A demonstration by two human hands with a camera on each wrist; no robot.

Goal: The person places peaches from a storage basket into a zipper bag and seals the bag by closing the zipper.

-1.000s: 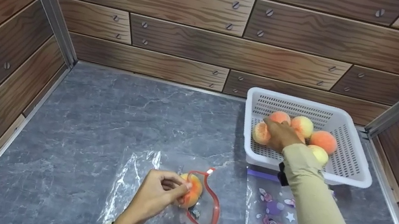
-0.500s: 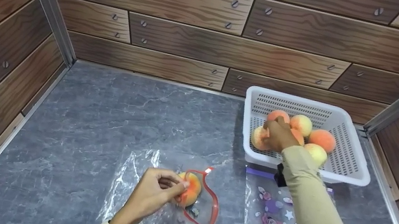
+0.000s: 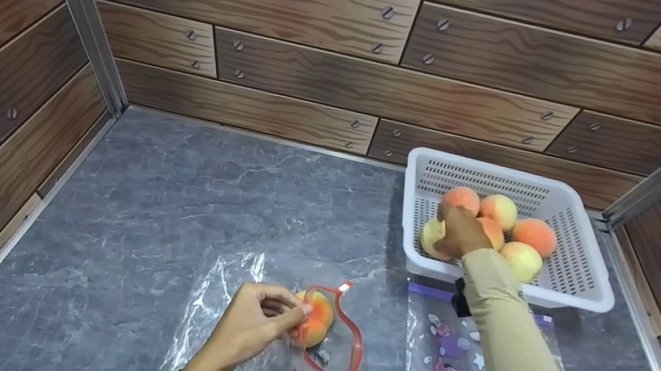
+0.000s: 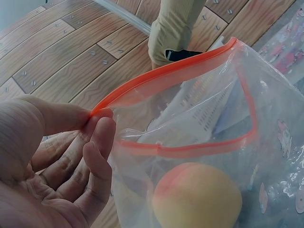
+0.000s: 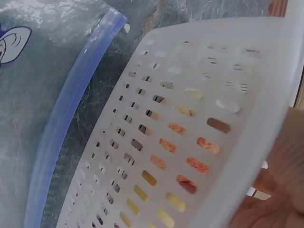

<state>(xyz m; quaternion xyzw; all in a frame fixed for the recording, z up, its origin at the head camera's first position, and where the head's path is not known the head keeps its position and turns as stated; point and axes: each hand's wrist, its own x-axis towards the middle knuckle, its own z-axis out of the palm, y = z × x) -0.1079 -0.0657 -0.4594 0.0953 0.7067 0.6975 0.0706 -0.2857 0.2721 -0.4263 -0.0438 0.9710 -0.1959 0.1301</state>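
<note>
Head view shows the right hand (image 3: 462,230) gripping a basket peach (image 3: 434,236) while the left hand (image 3: 251,328) pinches the bag rim (image 4: 166,78); a loosened pinch could collapse the opening.

Staged booth: printed wood-plank walls (image 3: 334,9), marble-look floor (image 3: 200,190).

You wear long beige sleeves on both arms, snug to the wrist. A small black device sits strapped at your right cuff; your left hand (image 3: 245,327) and right hand (image 3: 462,232) are bare.
</note>
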